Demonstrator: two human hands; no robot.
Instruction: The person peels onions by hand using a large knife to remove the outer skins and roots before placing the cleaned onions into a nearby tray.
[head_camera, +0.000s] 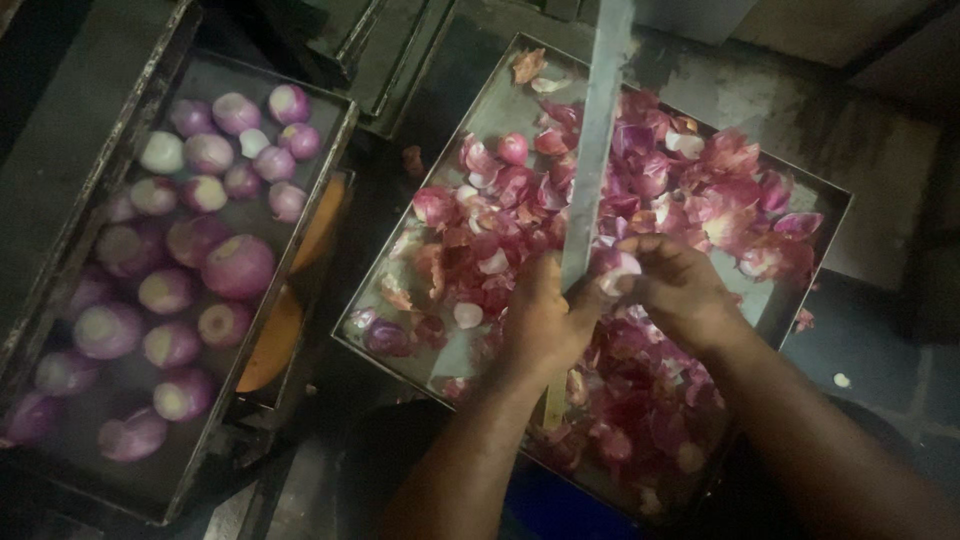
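Far left, a tray (335, 150) of peeled onions (238, 265) sits waiting, an orange board poking out beneath it. Centre now: the left hand (545, 320) is closed around the handle of a long knife (595, 140), blade pointing up and away. Just beside it, the right hand (675, 285) pinches a small onion (615, 268) against the blade, fingers curled tight. Best bet, I'd say: keep the blade steady, turn the onion into it, fingertips tucked clear. Underneath, a metal pan (830, 190) heaped with red skins (640, 400). Dark, grimy surface all around, dim light.
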